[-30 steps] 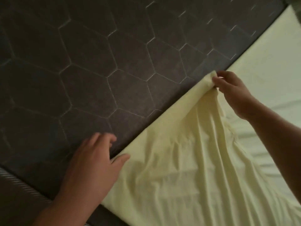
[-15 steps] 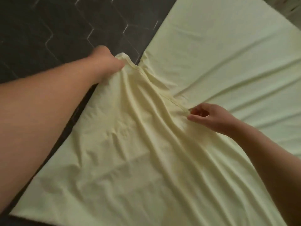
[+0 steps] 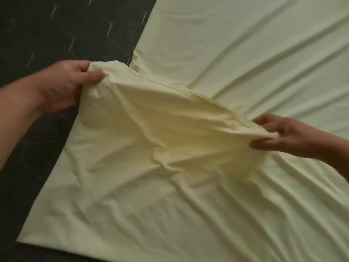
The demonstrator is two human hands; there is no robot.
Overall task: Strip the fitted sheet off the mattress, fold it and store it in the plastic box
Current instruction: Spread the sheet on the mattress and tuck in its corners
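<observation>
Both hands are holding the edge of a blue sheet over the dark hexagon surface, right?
Not quite. The sheet is pale yellow, not blue, as the head view shows. The rest is right: the left hand and the right hand both hold its edge over the dark hexagon surface.

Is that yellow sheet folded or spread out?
Mostly spread out: sheet lies wide, wrinkled; left hand and right hand pinch its hemmed edge.

Left hand (image 3: 64,86); right hand (image 3: 289,137); pinch grips
</observation>
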